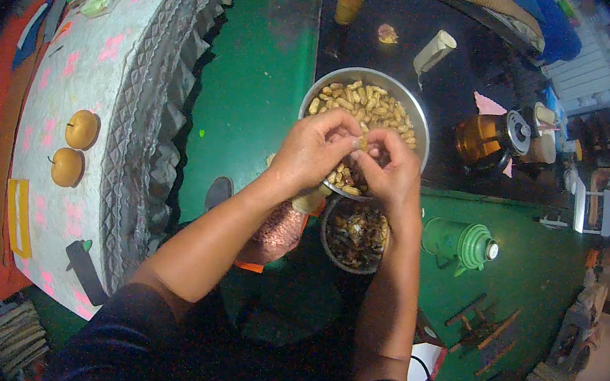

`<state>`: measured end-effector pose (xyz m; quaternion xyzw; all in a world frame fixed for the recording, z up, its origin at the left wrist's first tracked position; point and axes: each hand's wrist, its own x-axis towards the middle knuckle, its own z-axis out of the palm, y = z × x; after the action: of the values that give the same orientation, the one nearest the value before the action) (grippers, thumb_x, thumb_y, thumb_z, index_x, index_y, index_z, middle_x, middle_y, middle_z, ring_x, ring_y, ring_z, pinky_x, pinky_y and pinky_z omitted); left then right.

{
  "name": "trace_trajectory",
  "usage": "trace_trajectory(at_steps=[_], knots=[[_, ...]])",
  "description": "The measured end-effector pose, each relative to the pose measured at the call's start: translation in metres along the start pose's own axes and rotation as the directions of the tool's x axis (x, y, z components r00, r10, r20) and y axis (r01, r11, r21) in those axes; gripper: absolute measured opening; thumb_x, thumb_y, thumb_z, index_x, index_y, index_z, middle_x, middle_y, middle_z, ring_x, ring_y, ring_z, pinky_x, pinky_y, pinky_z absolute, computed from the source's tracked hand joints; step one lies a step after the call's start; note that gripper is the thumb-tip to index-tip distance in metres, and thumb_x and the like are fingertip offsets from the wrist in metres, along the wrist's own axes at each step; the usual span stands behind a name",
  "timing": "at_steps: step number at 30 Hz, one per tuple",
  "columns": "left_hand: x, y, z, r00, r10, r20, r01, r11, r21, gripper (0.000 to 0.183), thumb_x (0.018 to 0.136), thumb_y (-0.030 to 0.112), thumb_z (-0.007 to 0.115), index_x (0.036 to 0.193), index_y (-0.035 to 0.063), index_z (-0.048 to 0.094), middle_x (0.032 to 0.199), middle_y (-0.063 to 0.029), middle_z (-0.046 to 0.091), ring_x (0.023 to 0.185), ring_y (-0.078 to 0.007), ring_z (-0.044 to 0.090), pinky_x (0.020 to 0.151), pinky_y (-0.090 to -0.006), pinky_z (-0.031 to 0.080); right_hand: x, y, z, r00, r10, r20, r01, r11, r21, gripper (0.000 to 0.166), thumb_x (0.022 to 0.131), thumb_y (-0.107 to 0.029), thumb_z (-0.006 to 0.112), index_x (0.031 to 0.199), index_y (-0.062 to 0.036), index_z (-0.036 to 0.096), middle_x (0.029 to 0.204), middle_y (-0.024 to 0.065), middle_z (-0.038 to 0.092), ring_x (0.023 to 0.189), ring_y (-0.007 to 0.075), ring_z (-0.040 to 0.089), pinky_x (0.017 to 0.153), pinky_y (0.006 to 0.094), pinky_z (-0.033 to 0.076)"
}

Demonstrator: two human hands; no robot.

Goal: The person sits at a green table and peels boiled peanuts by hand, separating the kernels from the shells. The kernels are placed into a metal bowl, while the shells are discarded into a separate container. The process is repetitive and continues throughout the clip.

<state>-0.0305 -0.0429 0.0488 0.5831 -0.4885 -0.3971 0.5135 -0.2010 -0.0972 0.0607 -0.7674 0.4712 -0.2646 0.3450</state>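
My left hand point(319, 146) and my right hand point(390, 167) meet fingertip to fingertip over a round metal pan point(425, 128). A peanut in its shell point(363, 140) is pinched between them; the fingers partly hide it. Many unshelled peanuts point(373, 100) fill the pan. Below it stands a smaller round container point(357, 237) with dark debris and shells inside. Beside my left forearm lies a bag of shelled pink peanuts point(280, 230), partly covered by the arm.
A dark table point(396, 7) holds the pan, a paper roll point(435, 52) and an amber glass teapot point(479, 140). A green thermos flask point(455, 243) is at the right. Two round yellow-brown fruits point(81, 130) sit on the cloth-covered table point(75, 88) at the left.
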Motion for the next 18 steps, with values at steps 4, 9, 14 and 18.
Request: trace_trajectory(at_steps=[4, 9, 14, 18], knots=[[0.0, 0.007, -0.003, 0.998, -0.045, 0.052, 0.042, 0.997, 0.058, 0.02, 0.093, 0.02, 0.073, 0.107, 0.0059, 0.075, 0.097, -0.0038, 0.076, 0.088, -0.0117, 0.069, 0.078, -0.03, 0.057, -0.005, -0.003, -0.008, 0.997, -0.077, -0.001, 0.077, 0.996, -0.036, 0.033, 0.083, -0.029, 0.078, 0.107, -0.0073, 0.074, 0.104, 0.016, 0.073, 0.096, 0.0345, 0.072, 0.085, 0.0434, 0.057], [-0.001, 0.005, 0.003, 0.996, 0.087, 0.024, -0.087, 0.996, 0.018, 0.011, 0.095, 0.01, 0.068, 0.101, 0.0023, 0.073, 0.087, -0.0069, 0.073, 0.081, -0.0118, 0.067, 0.074, -0.0296, 0.054, -0.006, 0.006, -0.008, 0.98, -0.199, -0.026, 0.193, 0.969, -0.155, 0.036, 0.084, -0.033, 0.076, 0.111, -0.0081, 0.075, 0.102, 0.0166, 0.073, 0.094, 0.0367, 0.071, 0.083, 0.0448, 0.057], [-0.003, 0.011, 0.0, 0.997, 0.066, 0.051, -0.066, 0.998, -0.013, 0.014, 0.096, 0.009, 0.064, 0.105, 0.0025, 0.073, 0.093, -0.0086, 0.075, 0.088, -0.0148, 0.07, 0.08, -0.0307, 0.055, -0.009, -0.003, -0.009, 0.964, -0.253, -0.087, 0.237, 0.959, -0.156, 0.026, 0.086, -0.026, 0.075, 0.104, -0.0066, 0.076, 0.093, 0.0144, 0.07, 0.084, 0.0321, 0.068, 0.075, 0.0413, 0.054], [-0.003, 0.003, 0.002, 0.996, 0.05, 0.073, -0.048, 0.999, -0.025, 0.016, 0.097, 0.009, 0.063, 0.109, 0.0035, 0.072, 0.094, -0.0068, 0.074, 0.088, -0.0126, 0.068, 0.08, -0.0299, 0.055, -0.009, -0.006, -0.005, 0.934, -0.306, -0.184, 0.277, 0.946, -0.169, 0.013, 0.085, -0.011, 0.078, 0.093, -0.0026, 0.074, 0.078, 0.01, 0.063, 0.067, 0.0214, 0.062, 0.062, 0.0328, 0.048]])
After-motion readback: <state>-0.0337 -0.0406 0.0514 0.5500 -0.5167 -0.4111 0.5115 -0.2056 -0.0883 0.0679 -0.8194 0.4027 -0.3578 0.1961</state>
